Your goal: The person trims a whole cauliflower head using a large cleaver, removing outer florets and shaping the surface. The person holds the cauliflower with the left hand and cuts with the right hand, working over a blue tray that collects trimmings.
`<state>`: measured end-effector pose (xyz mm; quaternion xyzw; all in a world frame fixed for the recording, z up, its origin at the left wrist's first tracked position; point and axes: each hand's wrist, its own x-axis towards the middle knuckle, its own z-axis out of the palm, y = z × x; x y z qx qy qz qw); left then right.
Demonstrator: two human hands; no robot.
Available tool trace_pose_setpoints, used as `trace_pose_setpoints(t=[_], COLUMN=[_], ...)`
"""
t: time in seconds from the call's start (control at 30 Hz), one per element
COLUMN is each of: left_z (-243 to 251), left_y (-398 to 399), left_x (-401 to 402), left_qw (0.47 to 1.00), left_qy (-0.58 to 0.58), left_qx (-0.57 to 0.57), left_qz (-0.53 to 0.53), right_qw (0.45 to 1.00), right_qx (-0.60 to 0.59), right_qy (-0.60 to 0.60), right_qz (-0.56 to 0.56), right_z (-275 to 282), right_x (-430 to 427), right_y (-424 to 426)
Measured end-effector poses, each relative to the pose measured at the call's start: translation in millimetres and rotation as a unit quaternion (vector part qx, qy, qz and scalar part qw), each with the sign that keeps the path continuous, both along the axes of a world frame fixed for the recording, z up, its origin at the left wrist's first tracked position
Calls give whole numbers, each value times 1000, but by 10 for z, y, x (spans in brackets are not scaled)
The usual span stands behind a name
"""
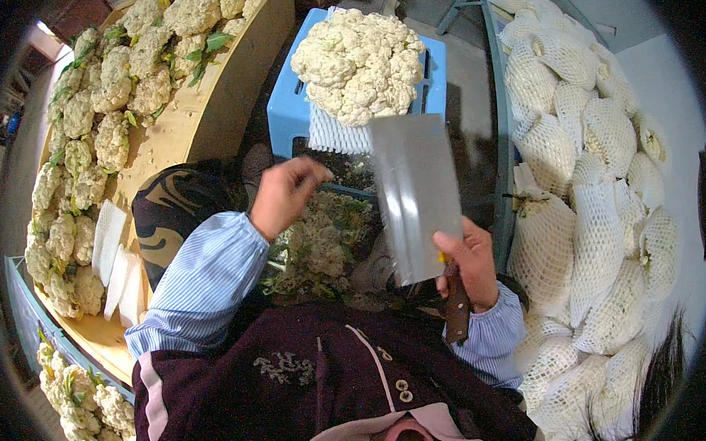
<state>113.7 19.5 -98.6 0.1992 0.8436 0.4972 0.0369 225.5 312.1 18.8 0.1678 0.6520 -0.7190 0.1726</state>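
My right hand (pixel 467 263) grips the wooden handle of a cleaver (pixel 418 194), its broad steel blade pointing away from me. A large trimmed cauliflower head (pixel 358 66) rests on a blue plastic stool (pixel 283 120), with a white foam net sleeve (pixel 338 129) partly under it. Slightly blurred, my left hand (pixel 287 194) is raised in front of the stool, its fingers curled close together; whether they pinch something small I cannot tell. Cauliflower pieces and leaves (pixel 324 239) lie low down between my legs.
Untrimmed cauliflowers (pixel 110 83) cover much of a wooden board (pixel 172 131) at left, with flat foam net sleeves (pixel 110 234) near its lower end. More cauliflowers (pixel 83 404) lie at lower left. Net-wrapped cauliflowers (pixel 603 257) are piled along the right.
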Motion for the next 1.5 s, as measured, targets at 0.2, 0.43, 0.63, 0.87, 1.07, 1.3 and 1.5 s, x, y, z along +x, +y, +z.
trace_pose_setpoints(t=[0.2, 0.43, 0.63, 0.87, 1.07, 1.3, 1.5], left_z=[49, 478, 846, 771, 601, 538, 415], left_y=[113, 221, 192, 391, 409, 530, 529], left_x=[125, -119, -321, -486, -342, -258, -158], left_qw=[946, 992, 987, 952, 965, 964, 984], left_qy=[-130, 121, 94, 299, 249, 263, 73], left_qx=[-265, 20, -134, -34, -31, 5, 123], left_qz=[-136, 31, -6, -61, -74, -23, 102], right_qw=[990, 986, 985, 983, 977, 979, 973], right_qx=[-5, -37, -30, 40, 96, 70, 18], right_qy=[52, 62, 109, 65, 89, 105, 98], right_qz=[-130, -149, -130, -167, -166, -159, -207], right_z=[-47, -136, -213, -298, -412, -497, -550], right_x=[-98, -150, -236, -262, -205, -156, -277], right_y=[70, 19, -42, -124, -184, -183, -90])
